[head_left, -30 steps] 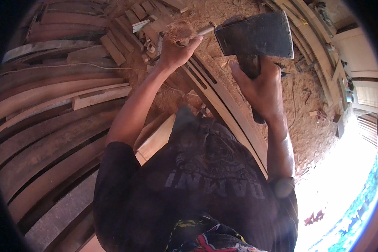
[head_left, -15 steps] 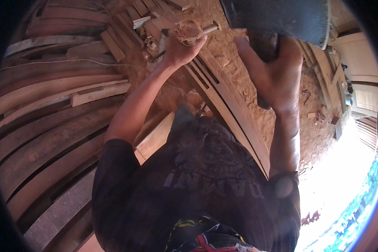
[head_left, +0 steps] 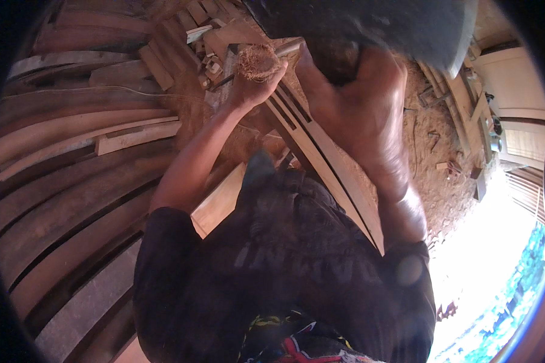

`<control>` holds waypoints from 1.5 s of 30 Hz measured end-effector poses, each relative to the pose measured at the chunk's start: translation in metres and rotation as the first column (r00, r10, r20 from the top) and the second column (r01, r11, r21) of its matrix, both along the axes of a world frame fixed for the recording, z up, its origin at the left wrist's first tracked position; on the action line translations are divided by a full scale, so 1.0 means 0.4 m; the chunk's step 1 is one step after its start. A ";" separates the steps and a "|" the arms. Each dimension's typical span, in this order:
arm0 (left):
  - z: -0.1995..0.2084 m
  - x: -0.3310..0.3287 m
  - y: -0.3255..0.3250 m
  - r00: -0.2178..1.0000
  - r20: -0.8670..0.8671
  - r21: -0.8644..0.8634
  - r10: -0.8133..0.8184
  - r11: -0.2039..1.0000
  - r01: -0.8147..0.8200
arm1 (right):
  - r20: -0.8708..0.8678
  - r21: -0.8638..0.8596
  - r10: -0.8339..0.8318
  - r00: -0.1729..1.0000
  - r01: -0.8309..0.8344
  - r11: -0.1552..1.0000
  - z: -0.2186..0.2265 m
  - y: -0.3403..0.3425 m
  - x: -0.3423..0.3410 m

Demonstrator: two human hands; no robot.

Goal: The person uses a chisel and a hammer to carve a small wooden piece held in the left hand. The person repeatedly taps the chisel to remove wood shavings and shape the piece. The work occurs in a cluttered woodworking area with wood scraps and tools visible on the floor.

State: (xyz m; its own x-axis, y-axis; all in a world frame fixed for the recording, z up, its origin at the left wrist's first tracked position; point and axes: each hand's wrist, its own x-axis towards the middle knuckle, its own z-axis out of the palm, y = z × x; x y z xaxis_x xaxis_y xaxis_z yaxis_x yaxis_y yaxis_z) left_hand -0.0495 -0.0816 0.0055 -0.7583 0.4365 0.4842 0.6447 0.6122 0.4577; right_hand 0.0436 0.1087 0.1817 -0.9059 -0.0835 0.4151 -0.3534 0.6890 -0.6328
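Note:
My left hand (head_left: 252, 89) is closed around an upright chisel (head_left: 258, 63); its wooden handle end is frayed into a brush of fibres, and the blade is hidden below the fist. Beneath that hand runs a long wooden beam (head_left: 324, 160) with narrow slots cut into it. My right hand (head_left: 354, 112) is wrapped around the handle of a mallet. The large dark mallet head (head_left: 369, 21) is raised close to the camera, up and right of the chisel, apart from it. Motion blurs the right forearm.
Stacked long boards (head_left: 85, 175) fill the left side. Offcuts and small blocks (head_left: 212, 63) lie past my left hand. A short pale rod (head_left: 289, 46) shows beside the chisel top. Shavings cover the ground (head_left: 430, 175) at right, near leaning planks (head_left: 460, 115) and pale panels (head_left: 518, 81).
My right hand and the mallet have swung left, toward the chisel, and the mallet head covers more of the top. My left hand keeps its grip on the chisel, slightly lower and further left.

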 end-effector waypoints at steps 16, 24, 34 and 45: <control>0.084 -0.048 0.044 0.864 0.495 0.381 -0.093 0.917 -0.119 | 0.071 -0.252 -0.157 0.985 0.169 0.953 -0.032 0.082 0.012; 0.011 -0.034 0.054 0.985 0.173 0.138 -0.026 0.990 0.002 | 0.130 -0.215 -0.117 0.985 0.143 0.966 -0.038 0.099 0.025; -0.002 0.024 0.050 0.998 -0.064 0.018 -0.029 0.999 0.031 | 0.275 0.238 -0.022 0.961 -0.046 0.970 -0.097 0.065 -0.026; -0.094 0.015 0.015 0.990 0.144 0.360 -0.008 0.932 -0.045 | 0.223 0.239 0.033 0.974 -0.088 0.967 -0.122 0.013 0.002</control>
